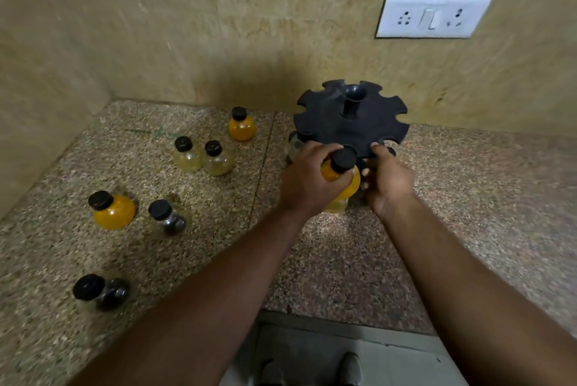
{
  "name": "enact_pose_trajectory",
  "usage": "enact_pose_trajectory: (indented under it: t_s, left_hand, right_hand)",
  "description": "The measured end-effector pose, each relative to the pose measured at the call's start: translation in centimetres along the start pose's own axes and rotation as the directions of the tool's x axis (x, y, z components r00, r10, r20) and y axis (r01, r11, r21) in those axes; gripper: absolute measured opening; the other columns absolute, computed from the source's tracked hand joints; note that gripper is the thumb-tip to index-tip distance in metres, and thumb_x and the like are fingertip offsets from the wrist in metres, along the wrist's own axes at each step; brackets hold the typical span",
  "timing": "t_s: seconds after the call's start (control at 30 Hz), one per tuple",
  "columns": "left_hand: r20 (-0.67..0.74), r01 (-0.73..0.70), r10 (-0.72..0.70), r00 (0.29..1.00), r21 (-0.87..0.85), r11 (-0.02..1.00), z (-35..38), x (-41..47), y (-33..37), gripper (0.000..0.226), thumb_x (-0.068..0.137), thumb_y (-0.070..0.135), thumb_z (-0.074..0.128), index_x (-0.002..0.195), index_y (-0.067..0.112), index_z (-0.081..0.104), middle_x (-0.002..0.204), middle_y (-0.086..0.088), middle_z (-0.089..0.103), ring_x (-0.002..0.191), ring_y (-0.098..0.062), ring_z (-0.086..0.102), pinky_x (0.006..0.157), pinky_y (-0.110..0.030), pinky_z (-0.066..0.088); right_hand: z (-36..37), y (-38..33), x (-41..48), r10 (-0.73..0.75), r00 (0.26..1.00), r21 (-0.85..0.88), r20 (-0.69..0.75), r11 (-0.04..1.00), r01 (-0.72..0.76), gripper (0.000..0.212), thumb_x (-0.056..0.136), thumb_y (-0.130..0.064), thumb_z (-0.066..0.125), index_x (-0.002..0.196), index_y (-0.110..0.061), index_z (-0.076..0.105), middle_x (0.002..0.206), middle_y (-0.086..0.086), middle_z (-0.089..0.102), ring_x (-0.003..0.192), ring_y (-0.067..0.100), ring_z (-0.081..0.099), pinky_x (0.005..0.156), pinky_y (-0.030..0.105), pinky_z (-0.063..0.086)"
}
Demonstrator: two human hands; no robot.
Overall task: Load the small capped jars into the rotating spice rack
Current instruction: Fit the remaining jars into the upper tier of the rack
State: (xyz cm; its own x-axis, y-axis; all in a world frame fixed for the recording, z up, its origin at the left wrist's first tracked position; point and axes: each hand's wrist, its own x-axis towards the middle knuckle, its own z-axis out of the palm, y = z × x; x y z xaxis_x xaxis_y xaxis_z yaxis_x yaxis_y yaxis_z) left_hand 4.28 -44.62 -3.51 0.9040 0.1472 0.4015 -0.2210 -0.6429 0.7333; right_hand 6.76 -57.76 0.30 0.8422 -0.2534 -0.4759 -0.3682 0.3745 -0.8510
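The black rotating spice rack (351,123) stands on the counter near the back wall, its notched top disc facing me. My left hand (307,181) is closed around a yellow-filled jar with a black cap (342,167), held at the rack's near edge. My right hand (388,181) grips the rack's front rim just right of that jar. A clear jar (295,148) hangs in a slot at the rack's left side. Loose jars stand to the left: a yellow one (242,125), two pale ones (187,154) (217,159), another yellow one (112,211) and two dark ones (168,217) (101,292).
The speckled stone counter (468,198) ends at a front edge near my feet (312,370). Tan walls close the back and left sides. A white socket and switch plate (432,15) is on the back wall at upper right.
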Motion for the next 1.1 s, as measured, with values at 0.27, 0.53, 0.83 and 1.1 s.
enact_pose_trajectory:
  t_s: [0.27, 0.53, 0.83, 1.1]
  left_hand:
    - [0.095, 0.016, -0.026, 0.995, 0.114, 0.993, 1.0, 1.6, -0.3, 0.055, 0.084, 0.054, 0.068, 0.13, 0.027, 0.056, 0.127, 0.003, 0.052, 0.111, -0.023, 0.059, 0.08, -0.046, 0.056]
    - [0.011, 0.131, -0.134, 0.991, 0.137, 0.982, 1.5, 1.4, -0.2, 0.05, 0.091, 0.048, 0.064, 0.133, 0.024, 0.052, 0.131, 0.001, 0.049, 0.115, -0.021, 0.054, 0.082, -0.045, 0.055]
    - [-0.113, 0.281, -0.277, 0.954, 0.026, 0.959, -0.7, 0.2, -2.7, 0.048, 0.094, 0.047, 0.058, 0.135, 0.021, 0.054, 0.134, -0.004, 0.052, 0.115, -0.02, 0.056, 0.086, -0.035, 0.051]
    - [-0.146, 0.67, -0.678, 0.72, -0.11, 0.734, -2.6, -7.4, -10.2, 0.037, 0.088, 0.048, 0.048, 0.104, 0.02, 0.066, 0.102, -0.002, 0.067, 0.089, -0.021, 0.064, 0.076, -0.035, 0.053]
  right_hand:
    - [-0.2, -0.1, -0.4, -0.03, 0.994, -0.093, 0.108, 0.995, 0.04, 0.017, 0.103, -0.017, 0.055, 0.09, -0.017, 0.067, 0.05, -0.004, 0.059, 0.031, 0.006, 0.046, 0.045, 0.02, 0.042]
    - [0.7, 1.1, -0.4, -0.044, 0.991, -0.02, 0.13, 0.999, 0.047, 0.019, 0.104, -0.013, 0.052, 0.093, -0.017, 0.067, 0.072, 0.003, 0.066, 0.038, 0.004, 0.053, 0.035, 0.017, 0.037]
    - [2.1, 4.3, -1.8, -0.112, 0.984, -0.201, 0.14, 0.97, 0.139, 0.031, 0.103, -0.022, 0.055, 0.073, -0.018, 0.064, 0.051, -0.008, 0.058, 0.041, 0.004, 0.049, 0.039, 0.016, 0.04]
    - [3.6, 12.1, -2.7, -0.191, 0.915, -0.573, 0.355, 0.729, 0.375, 0.019, 0.096, -0.03, 0.059, 0.1, -0.024, 0.076, 0.085, -0.008, 0.072, 0.076, 0.011, 0.065, 0.07, 0.026, 0.054]
